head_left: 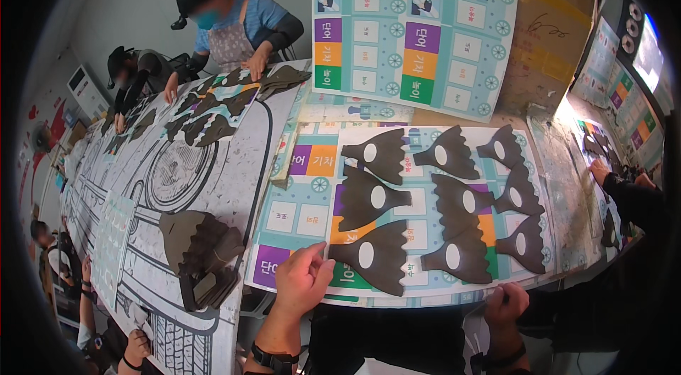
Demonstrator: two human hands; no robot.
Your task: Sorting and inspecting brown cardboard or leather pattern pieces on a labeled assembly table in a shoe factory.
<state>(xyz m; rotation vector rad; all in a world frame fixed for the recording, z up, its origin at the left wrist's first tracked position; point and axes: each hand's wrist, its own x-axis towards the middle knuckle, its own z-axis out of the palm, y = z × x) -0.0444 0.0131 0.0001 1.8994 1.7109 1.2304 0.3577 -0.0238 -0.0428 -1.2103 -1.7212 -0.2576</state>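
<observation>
On a printed card sheet [287, 194] lie several dark brown, fan-shaped cutouts with scalloped edges and white ovals, set in rough rows. My left hand [301, 279] is at the sheet's near left, its index finger stretched out beside the narrow end of the nearest left cutout [386, 261]. Thumb and index finger are apart, and nothing shows between them. By the table's front edge, below the near right cutout [521, 244], is my right hand [506, 302]. Its fingers are curled in, and whether anything is inside them is hidden.
A pile of similar dark cutouts [198, 251] lies on the left table [163, 226], which has line drawings. More printed sheets [415, 38] lean against a cardboard box [543, 42]. Across the left table, a masked person [237, 28] handles more cutouts. Another person's arm [624, 187] reaches in at the right.
</observation>
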